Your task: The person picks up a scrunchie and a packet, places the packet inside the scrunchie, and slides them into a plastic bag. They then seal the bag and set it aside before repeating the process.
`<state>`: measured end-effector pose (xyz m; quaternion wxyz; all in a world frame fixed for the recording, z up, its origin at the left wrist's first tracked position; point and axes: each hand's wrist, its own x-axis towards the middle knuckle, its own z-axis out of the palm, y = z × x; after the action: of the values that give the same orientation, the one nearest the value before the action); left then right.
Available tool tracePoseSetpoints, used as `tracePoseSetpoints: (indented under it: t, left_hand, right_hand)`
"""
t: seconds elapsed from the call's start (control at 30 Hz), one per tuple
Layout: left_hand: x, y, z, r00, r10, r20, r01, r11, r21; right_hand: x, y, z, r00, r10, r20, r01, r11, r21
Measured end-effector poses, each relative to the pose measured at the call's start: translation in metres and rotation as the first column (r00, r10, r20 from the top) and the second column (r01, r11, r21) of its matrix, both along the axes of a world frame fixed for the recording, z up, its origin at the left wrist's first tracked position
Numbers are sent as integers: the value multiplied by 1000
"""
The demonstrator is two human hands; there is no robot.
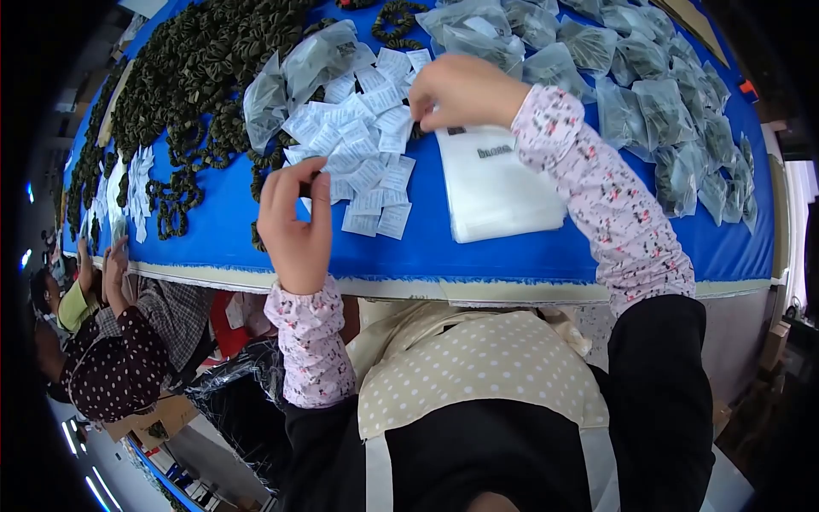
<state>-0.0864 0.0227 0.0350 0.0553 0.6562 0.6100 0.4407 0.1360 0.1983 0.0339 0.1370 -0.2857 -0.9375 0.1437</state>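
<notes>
My left hand (294, 224) is at the near left edge of a pile of small white printed slips (394, 175). Its thumb and fingers are curled together, and what they hold, if anything, I cannot make out. My right hand (471, 92) reaches over the far edge of a stack of clear plastic bags (503, 192) with dark print. Its fingertips are pinched near the slips, with a small pale bit showing between them, too small to name. Dark green scrunchies (223, 128) lie left of the slips, beside two filled plastic bags (320, 61).
A large heap of dark green scrunchies (183, 64) covers the far left of the blue table (409, 256). Many filled clear bags (648, 111) lie at the right. Another person (119, 358) works at the table's left end, hands near more white slips (139, 192).
</notes>
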Motion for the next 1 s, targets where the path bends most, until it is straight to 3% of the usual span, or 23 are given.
tracePoseSetpoints:
  t: [0.23, 0.37, 0.47, 0.57, 0.63, 0.7, 0.73, 0.8, 1.0]
  left_hand:
    - [21, -5, -7, 1000, -27, 2, 27, 999, -18]
    - [33, -7, -28, 962, 62, -267, -20, 988, 156]
    - [37, -7, -45, 954, 66, -293, -5, 979, 204]
    - [38, -6, -47, 964, 51, -259, 7, 976, 218]
    - [37, -4, -48, 974, 27, -223, 24, 974, 224]
    - [36, -4, -48, 979, 32, -204, 13, 977, 214]
    - [36, -4, -48, 982, 35, -185, 4, 979, 204]
    - [32, -3, -49, 988, 42, -151, -14, 984, 177]
    - [28, -3, -52, 996, 27, -87, -13, 988, 153]
  right_hand:
    - [-39, 111, 14, 977, -194, -84, 205, 967, 152]
    - [-72, 175, 6, 960, -254, -116, 273, 942, 195]
    - [-100, 211, -7, 942, -335, -20, 328, 908, 262]
    - [-139, 210, 0, 959, -264, -104, 282, 933, 225]
    - [-165, 198, 6, 967, -192, -169, 245, 889, 387]
    - [-194, 200, 13, 995, -89, -54, 100, 961, 257]
    - [-207, 194, 19, 995, -86, -56, 98, 961, 257]
    - [-231, 181, 26, 985, -137, 107, 124, 986, 114]
    - [-282, 192, 2, 938, -183, 293, 176, 983, 51]
